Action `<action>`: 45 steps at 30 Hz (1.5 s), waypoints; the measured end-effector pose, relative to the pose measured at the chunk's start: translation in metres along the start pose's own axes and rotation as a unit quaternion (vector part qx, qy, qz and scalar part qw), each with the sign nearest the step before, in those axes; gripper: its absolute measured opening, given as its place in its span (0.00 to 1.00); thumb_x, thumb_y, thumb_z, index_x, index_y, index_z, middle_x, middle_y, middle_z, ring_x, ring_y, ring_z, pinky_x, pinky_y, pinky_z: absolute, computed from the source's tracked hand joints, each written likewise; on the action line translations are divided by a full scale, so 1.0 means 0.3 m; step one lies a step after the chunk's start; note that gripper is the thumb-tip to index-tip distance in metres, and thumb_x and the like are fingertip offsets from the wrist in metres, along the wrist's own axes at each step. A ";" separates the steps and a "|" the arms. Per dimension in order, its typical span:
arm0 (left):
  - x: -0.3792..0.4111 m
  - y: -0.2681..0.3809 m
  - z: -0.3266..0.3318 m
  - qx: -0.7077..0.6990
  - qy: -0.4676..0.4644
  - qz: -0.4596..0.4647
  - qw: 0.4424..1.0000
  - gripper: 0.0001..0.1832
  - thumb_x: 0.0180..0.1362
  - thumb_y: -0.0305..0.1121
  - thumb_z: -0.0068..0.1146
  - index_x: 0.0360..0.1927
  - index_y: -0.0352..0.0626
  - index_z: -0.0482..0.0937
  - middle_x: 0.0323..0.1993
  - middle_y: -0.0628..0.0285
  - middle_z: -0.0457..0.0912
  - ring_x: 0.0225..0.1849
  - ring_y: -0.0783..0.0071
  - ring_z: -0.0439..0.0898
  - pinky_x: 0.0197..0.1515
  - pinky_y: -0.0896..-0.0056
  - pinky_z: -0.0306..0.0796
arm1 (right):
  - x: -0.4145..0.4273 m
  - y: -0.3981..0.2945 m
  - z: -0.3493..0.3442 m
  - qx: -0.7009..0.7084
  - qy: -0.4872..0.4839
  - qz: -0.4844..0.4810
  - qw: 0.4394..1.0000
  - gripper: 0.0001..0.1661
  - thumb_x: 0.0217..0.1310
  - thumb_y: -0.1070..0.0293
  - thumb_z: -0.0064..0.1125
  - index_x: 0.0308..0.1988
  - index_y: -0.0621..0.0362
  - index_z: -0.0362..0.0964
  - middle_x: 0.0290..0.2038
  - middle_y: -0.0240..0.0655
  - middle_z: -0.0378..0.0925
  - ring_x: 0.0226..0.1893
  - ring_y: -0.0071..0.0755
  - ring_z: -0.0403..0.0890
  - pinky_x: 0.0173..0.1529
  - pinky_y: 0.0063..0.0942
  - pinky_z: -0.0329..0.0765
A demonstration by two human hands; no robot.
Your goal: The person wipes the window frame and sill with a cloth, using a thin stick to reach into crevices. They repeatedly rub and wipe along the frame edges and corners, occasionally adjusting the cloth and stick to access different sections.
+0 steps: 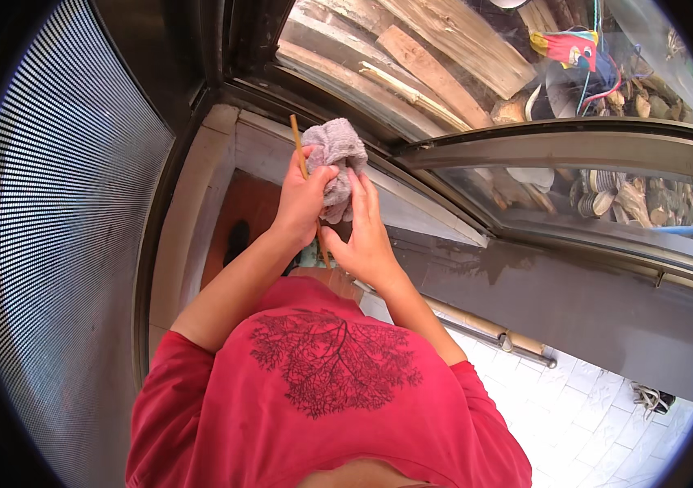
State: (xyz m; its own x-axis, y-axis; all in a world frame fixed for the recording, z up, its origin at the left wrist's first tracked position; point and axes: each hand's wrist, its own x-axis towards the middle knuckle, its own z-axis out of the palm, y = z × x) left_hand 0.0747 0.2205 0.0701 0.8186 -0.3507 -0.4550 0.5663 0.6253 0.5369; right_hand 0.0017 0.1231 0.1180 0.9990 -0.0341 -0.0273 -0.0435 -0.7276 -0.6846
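Observation:
A thin wooden stick [296,137] and a bunched grey cloth [337,143] are between my hands, in front of my chest. My left hand [300,198] grips the stick, with its thumb pressed on the cloth. On the cloth's right side, my right hand [364,235] rests its fingertips, the thumb near the lower part of the stick. The stick runs behind the cloth and shows again below it. Past the cloth lies the dark metal frame of a window [383,149].
An opened glass window sash [566,143] stands at the right, above a grey ledge [541,287]. A mesh screen [71,226] curves along the left. Wooden planks [456,43] lie beyond the glass. A rail [493,335] runs below the ledge.

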 end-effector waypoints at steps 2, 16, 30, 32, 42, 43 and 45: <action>-0.015 0.004 0.039 0.037 -0.032 -0.015 0.999 0.22 0.57 0.26 0.52 0.56 0.48 0.63 0.39 0.67 0.75 0.37 0.81 0.76 0.33 0.78 0.72 | -0.007 0.019 0.005 0.000 0.038 0.034 0.999 0.41 0.55 0.75 0.50 0.66 0.60 0.44 0.61 0.57 0.57 0.56 0.66 0.66 0.55 0.46 0.69; -0.037 -0.084 0.225 -0.017 -0.022 0.037 0.999 0.20 0.60 0.25 0.44 0.56 0.47 0.58 0.45 0.60 0.71 0.43 0.71 0.75 0.42 0.68 0.73 | -0.025 0.027 -0.163 -0.073 0.014 0.091 0.993 0.24 0.62 0.65 0.47 0.54 0.65 0.54 0.39 0.60 0.75 0.40 0.66 0.76 0.42 0.49 0.72; -0.105 -0.030 0.182 0.247 -0.254 0.150 0.923 0.34 0.40 0.11 0.50 0.57 0.39 0.66 0.51 0.60 0.69 0.47 0.72 0.76 0.42 0.72 0.77 | -0.093 0.146 -0.419 0.113 0.074 -0.048 0.990 0.32 0.46 0.75 0.65 0.55 0.59 0.70 0.24 0.26 0.74 0.19 0.17 0.64 0.25 0.18 0.64; -0.118 -0.013 0.202 0.320 -0.254 0.186 0.893 0.37 0.42 0.10 0.50 0.60 0.39 0.64 0.51 0.61 0.70 0.49 0.74 0.75 0.42 0.72 0.76 | -0.072 0.182 -0.362 0.048 0.067 -0.101 0.991 0.24 0.46 0.78 0.61 0.48 0.61 0.73 0.25 0.32 0.76 0.23 0.25 0.73 0.32 0.23 0.71; -0.035 0.061 0.192 0.611 -0.144 0.412 0.660 0.16 0.51 0.29 0.59 0.46 0.44 0.77 0.28 0.62 0.81 0.28 0.81 0.80 0.27 0.76 0.73 | -0.034 0.074 -0.342 0.131 0.163 -0.076 0.975 0.09 0.56 0.78 0.57 0.39 0.65 0.74 0.30 0.34 0.80 0.29 0.20 0.77 0.36 0.22 0.75; -0.022 0.072 0.185 0.595 -0.167 0.292 0.730 0.13 0.52 0.28 0.58 0.43 0.43 0.78 0.26 0.63 0.80 0.26 0.81 0.79 0.26 0.75 0.73 | -0.030 0.092 -0.331 0.165 0.169 -0.035 0.971 0.09 0.56 0.78 0.57 0.39 0.65 0.74 0.30 0.34 0.80 0.29 0.20 0.77 0.36 0.22 0.75; -0.023 0.121 0.188 0.530 -0.203 0.036 0.823 0.08 0.52 0.27 0.56 0.37 0.40 0.80 0.21 0.65 0.79 0.21 0.81 0.76 0.23 0.74 0.71 | -0.026 0.163 -0.308 0.230 0.180 0.049 0.955 0.08 0.57 0.77 0.56 0.39 0.65 0.74 0.30 0.34 0.80 0.29 0.20 0.78 0.36 0.22 0.75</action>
State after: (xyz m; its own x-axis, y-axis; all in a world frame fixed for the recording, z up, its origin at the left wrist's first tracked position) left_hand 0.0951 0.2064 0.1328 0.6959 -0.6782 -0.2361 0.1052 -0.2290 0.9677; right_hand -0.0086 0.0245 0.1521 0.9212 -0.3791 0.0881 -0.0477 -0.3346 -0.9412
